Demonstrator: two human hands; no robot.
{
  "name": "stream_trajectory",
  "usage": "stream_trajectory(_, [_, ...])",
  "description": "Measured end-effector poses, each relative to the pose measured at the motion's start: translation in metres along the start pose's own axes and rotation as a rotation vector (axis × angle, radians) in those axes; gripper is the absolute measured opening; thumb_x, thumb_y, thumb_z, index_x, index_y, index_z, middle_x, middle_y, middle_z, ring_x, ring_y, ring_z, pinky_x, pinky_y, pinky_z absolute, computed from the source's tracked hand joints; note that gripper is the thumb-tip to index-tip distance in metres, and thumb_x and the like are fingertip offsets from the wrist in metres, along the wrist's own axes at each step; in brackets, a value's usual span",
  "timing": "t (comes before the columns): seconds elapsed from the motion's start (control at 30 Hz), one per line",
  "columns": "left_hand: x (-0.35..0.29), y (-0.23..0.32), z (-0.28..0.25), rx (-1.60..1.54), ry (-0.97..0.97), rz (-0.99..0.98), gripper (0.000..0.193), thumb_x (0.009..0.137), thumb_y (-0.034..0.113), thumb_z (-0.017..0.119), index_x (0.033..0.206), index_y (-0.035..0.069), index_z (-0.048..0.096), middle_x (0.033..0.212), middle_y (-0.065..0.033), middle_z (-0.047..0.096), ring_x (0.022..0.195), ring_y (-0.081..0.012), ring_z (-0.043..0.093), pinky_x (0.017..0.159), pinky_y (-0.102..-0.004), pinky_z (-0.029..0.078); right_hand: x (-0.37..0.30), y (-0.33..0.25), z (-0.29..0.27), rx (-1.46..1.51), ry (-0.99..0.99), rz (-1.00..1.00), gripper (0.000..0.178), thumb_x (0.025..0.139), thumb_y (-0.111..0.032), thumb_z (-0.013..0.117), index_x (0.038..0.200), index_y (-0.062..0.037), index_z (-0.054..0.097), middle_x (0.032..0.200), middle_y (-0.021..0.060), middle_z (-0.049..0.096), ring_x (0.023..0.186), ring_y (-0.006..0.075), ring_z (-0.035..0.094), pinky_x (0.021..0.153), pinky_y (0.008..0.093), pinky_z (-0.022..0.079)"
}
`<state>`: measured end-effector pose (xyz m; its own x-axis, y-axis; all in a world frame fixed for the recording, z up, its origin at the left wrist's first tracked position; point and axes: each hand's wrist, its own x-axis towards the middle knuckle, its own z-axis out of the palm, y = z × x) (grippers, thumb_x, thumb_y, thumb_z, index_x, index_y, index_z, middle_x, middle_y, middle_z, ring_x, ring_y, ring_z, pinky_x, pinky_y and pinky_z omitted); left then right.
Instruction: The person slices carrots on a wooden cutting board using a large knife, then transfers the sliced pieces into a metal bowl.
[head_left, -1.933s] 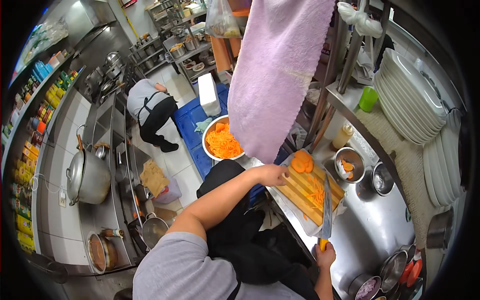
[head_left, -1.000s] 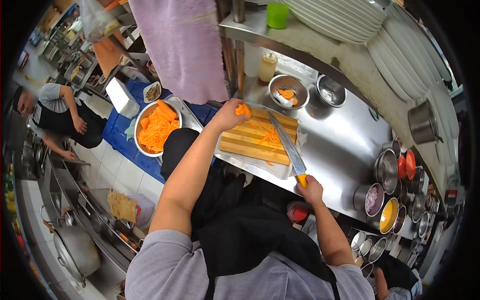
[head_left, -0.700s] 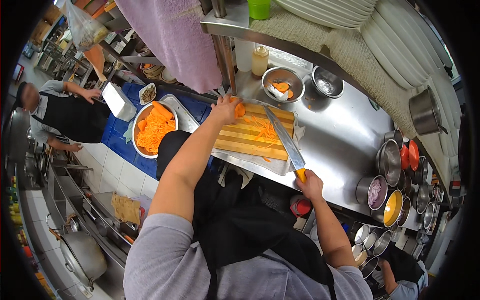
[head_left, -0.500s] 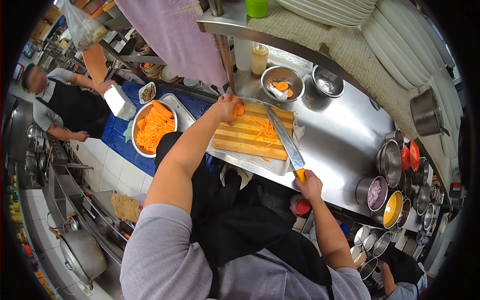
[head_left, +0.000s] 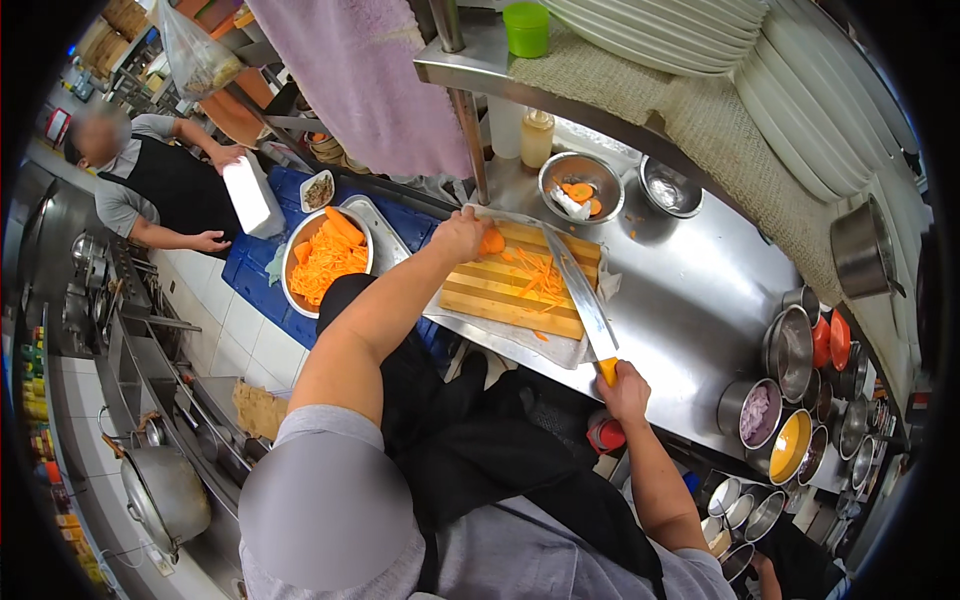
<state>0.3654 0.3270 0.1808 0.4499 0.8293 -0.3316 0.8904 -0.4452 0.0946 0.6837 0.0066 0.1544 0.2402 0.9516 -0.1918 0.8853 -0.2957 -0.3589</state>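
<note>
My left hand (head_left: 460, 234) is closed at the far left corner of a striped wooden cutting board (head_left: 490, 301), against a cut carrot piece (head_left: 491, 241). The fingertips are partly hidden. In my right hand (head_left: 626, 392) is the yellow handle of a large kitchen knife (head_left: 583, 295). Its blade slants across the right side of the board, tip pointing away from me. Carrot strips (head_left: 541, 278) lie left of the blade. Left of the board, a metal bowl (head_left: 372, 250) is heaped with shredded carrot (head_left: 328, 265) and larger carrot pieces.
Under the board lies a cloth (head_left: 608, 283). Behind it stand a bowl with carrot slices (head_left: 582, 166), a metal bowl (head_left: 671, 187) and a squeeze bottle (head_left: 536, 138). An overhead shelf (head_left: 490, 68) holds plates. Pots (head_left: 790, 445) crowd the right. A co-worker (head_left: 165, 185) holds a white block (head_left: 252, 197).
The whole view has shifted slightly. My left hand has drawn a little leftward from the carrot piece. The knife stays on the board's right side. The co-worker's head and hands have moved.
</note>
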Motion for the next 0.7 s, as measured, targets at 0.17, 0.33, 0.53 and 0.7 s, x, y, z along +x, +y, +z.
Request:
stream_trajectory(0.17, [-0.011, -0.006, -0.005, -0.089, -0.042, 0.009, 0.087, 0.064, 0.028, 0.094, 0.140, 0.016, 0.053, 0.135, -0.0231, 0.055, 0.123, -0.0417, 0.058, 0.105, -0.0446, 0.050, 0.002, -0.004, -0.001, 0.000, 0.013, -0.010, 0.035, 0.083, -0.036, 0.071, 0.092, -0.0032, 0.064, 0.093, 0.0163, 0.068, 0.088, 0.0373, 0.068, 0.077, 0.0483, 0.053])
stream_trajectory(0.33, [-0.019, -0.004, -0.014, -0.135, -0.154, -0.016, 0.080, 0.070, 0.037, 0.091, 0.137, 0.008, 0.056, 0.125, -0.0199, 0.068, 0.119, -0.0351, 0.064, 0.101, -0.0439, 0.052, 0.002, 0.000, 0.000, 0.011, 0.023, -0.019, 0.035, 0.083, -0.035, 0.071, 0.095, -0.0030, 0.064, 0.094, 0.0160, 0.068, 0.089, 0.0373, 0.068, 0.077, 0.0484, 0.054])
stream_trajectory(0.53, [-0.039, -0.023, -0.019, -0.277, -0.096, -0.068, 0.073, 0.073, 0.043, 0.089, 0.128, 0.002, 0.062, 0.123, -0.0216, 0.069, 0.116, -0.0378, 0.066, 0.097, -0.0443, 0.053, 0.002, 0.003, 0.001, 0.020, 0.034, -0.033, 0.039, 0.083, -0.040, 0.073, 0.096, -0.0040, 0.065, 0.097, 0.0170, 0.070, 0.087, 0.0397, 0.068, 0.077, 0.0485, 0.054])
stream_trajectory(0.7, [-0.060, -0.051, -0.062, -0.477, 0.083, 0.023, 0.057, 0.077, 0.031, 0.088, 0.118, -0.001, 0.064, 0.103, -0.0189, 0.073, 0.097, -0.0328, 0.070, 0.088, -0.0393, 0.054, -0.002, 0.020, 0.003, 0.066, 0.019, -0.052, 0.039, 0.082, -0.039, 0.074, 0.096, -0.0040, 0.065, 0.093, 0.0160, 0.069, 0.086, 0.0383, 0.068, 0.077, 0.0482, 0.054])
